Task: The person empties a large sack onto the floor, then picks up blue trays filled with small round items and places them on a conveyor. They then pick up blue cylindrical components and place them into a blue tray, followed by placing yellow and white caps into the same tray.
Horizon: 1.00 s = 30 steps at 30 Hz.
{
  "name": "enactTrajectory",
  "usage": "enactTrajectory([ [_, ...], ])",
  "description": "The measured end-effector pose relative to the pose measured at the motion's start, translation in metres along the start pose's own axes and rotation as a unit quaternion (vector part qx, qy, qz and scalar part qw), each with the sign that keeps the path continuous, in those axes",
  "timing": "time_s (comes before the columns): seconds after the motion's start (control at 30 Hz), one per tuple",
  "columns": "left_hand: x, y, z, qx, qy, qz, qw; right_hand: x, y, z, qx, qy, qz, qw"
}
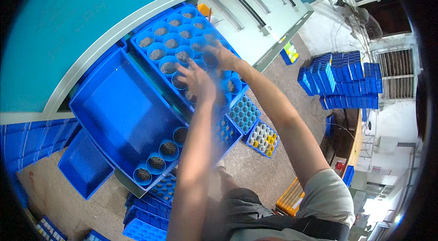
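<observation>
A blue crate (135,41) holds rows of blue cups, most with dark grey granules inside. My left hand (200,82) is over the cups in its near half, fingers spread and bent down at the rims, with nothing visible in them. Further right, my right hand (222,55) reaches down beside a darker blue cup (210,60). Its fingers are smeared by motion, so I cannot tell whether they grip that cup. Left of the crate is a second, larger blue crate (116,99), with a short row of filled cups (156,164) along its near edge.
A teal machine panel (77,26) rises behind the crates, with a pale slotted worktop (237,26) to the right. On the floor are a crate of white and yellow cups (263,138), a small blue bin (86,165) and an orange crate (290,197). Blue crates (342,79) are stacked at far right.
</observation>
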State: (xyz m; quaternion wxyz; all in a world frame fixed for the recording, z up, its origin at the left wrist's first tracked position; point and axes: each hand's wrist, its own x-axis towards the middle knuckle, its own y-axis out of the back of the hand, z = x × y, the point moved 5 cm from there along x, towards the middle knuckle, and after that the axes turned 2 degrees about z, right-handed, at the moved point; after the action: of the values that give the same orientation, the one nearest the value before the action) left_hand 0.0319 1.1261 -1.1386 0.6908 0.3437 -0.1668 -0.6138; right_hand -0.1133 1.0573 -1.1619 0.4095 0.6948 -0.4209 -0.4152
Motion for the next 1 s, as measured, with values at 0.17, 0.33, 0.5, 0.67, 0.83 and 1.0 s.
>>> enactTrajectory([
  [0.17,-0.011,0.026,0.018,-0.06,-0.004,0.02,0.998,-0.029,0.054,-0.029,-0.003,0.073,0.092,0.993],
  [0.33,-0.085,0.08,0.081,-0.088,-0.151,0.136,0.975,-0.121,0.137,-0.062,0.098,0.03,0.182,0.978],
  [0.5,-0.216,0.079,0.121,-0.092,-0.203,0.163,0.961,-0.268,0.168,-0.065,0.111,0.04,0.284,0.952],
  [0.67,-0.346,0.004,0.097,-0.085,-0.117,0.055,0.988,-0.401,0.106,-0.021,0.113,-0.053,0.213,0.969],
  [0.83,-0.421,-0.116,0.006,-0.055,0.01,-0.049,0.997,-0.469,-0.033,0.042,0.101,-0.105,0.067,0.987],
  [1.0,-0.448,-0.277,-0.162,-0.022,0.153,-0.119,0.981,-0.47,-0.256,0.118,0.109,-0.128,-0.085,0.982],
])
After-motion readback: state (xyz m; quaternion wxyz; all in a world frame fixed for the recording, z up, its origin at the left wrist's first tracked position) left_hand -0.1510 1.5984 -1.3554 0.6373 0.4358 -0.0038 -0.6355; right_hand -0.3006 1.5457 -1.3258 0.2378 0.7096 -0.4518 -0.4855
